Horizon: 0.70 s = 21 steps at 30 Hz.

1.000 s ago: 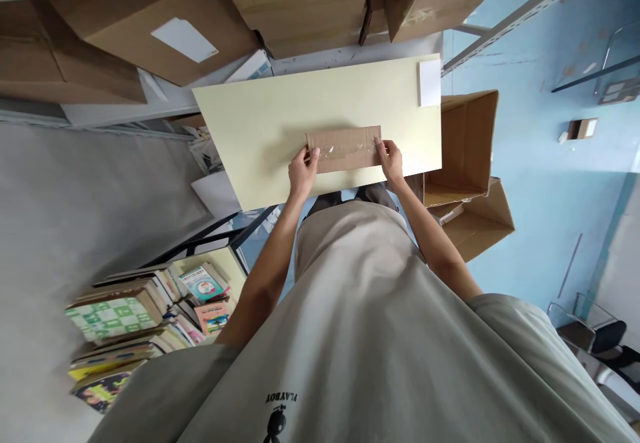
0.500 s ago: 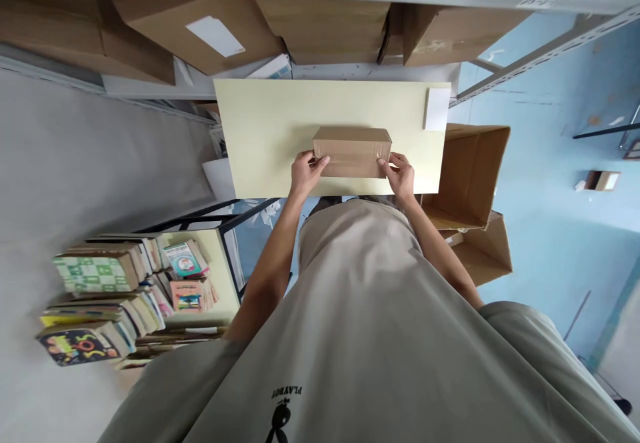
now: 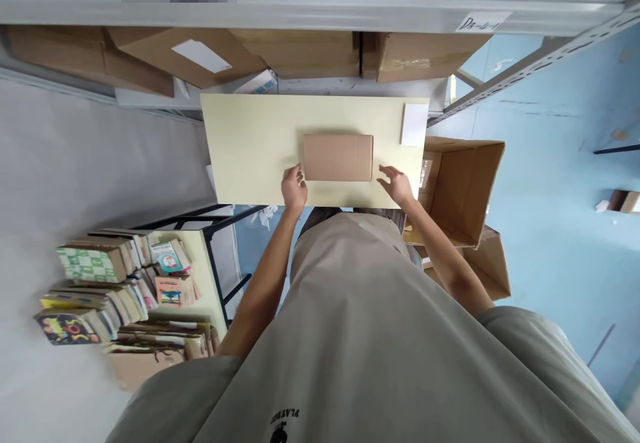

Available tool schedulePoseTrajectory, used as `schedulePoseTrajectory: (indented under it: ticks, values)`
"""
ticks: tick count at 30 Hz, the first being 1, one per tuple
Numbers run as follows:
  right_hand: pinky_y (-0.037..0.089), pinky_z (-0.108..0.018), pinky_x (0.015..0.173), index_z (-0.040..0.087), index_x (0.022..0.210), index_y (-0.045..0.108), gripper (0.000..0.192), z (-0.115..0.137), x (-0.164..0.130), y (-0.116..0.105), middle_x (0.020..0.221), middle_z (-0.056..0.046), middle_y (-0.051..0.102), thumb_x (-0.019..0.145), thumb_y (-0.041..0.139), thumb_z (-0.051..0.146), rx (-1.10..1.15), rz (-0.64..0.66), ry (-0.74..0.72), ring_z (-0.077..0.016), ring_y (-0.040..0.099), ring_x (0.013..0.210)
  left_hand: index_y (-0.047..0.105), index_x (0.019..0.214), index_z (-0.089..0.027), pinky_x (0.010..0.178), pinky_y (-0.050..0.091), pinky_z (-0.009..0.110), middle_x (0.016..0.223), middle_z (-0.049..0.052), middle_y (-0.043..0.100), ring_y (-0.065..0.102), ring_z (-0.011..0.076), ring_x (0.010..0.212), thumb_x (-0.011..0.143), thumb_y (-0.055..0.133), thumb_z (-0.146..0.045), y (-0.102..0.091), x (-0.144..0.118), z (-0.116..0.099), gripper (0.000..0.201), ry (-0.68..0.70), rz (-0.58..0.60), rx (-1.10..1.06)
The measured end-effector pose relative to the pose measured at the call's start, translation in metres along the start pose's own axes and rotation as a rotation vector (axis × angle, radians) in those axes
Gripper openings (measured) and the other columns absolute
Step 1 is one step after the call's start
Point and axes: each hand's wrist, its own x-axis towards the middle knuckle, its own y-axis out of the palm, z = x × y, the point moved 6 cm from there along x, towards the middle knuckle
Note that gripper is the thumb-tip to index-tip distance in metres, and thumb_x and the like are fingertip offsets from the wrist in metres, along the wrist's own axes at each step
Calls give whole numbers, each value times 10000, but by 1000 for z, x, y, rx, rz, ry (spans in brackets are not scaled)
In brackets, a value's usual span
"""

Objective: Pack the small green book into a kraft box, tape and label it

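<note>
A closed brown cardboard box [image 3: 338, 158] lies on the pale yellow tabletop [image 3: 255, 149] in front of me. Just off its left end is my left hand [image 3: 294, 187], with fingers loosely curled and apart, holding nothing. To the right of the box, a small gap away, my right hand [image 3: 397, 184] hovers with its fingers spread and nothing in them. A flat white stack or small white box [image 3: 415, 124] sits at the table's far right corner.
Large cartons [image 3: 300, 53] line the metal shelf [image 3: 320, 13] behind the table. Open empty cartons [image 3: 467, 193] stand on the right. Left of me, a second table [image 3: 213, 276] carries stacks of books [image 3: 93, 263] and folded cardboard [image 3: 160, 339].
Both hands have let go of the box and moved outward from its ends. The box now lies with a broad face up. The whole view has shifted slightly.
</note>
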Motion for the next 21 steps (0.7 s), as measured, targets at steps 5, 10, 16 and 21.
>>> schedulePoseTrajectory:
  ticks: [5,10,16,21]
  values:
    - [595,-773,1304,112,1663,714,559,-38,50,-76,1765,-255,659,1123,671,250,-190,-105,-50,-448,674,1599,768,1441,-252,1116,742,454,1543,161,758,875,271,1172,1037,792,-291,-12,-7,-30,406,51,-142,-52]
    - [499,-757,1412,108,1690,675,606,-45,106,-108,1900,-251,509,1125,764,306,-419,29,-143,-460,445,1799,804,1378,-239,1006,768,425,1359,130,847,882,260,1075,1166,716,-418,17,-12,-72,291,261,-35,83]
    - [594,-660,1363,164,1646,751,531,-37,121,-112,1985,-132,407,1161,573,288,-712,245,-139,-452,605,1685,811,1380,-225,1058,759,430,1355,147,872,882,272,1190,1221,627,-426,46,-19,-108,316,458,71,164]
    - [651,-701,1219,136,1551,820,592,-29,110,-110,1915,-203,511,1171,391,284,-761,316,-212,-481,641,1623,817,1365,-230,1031,766,442,1355,156,874,881,282,1179,1243,578,-477,60,-23,-120,365,461,137,171]
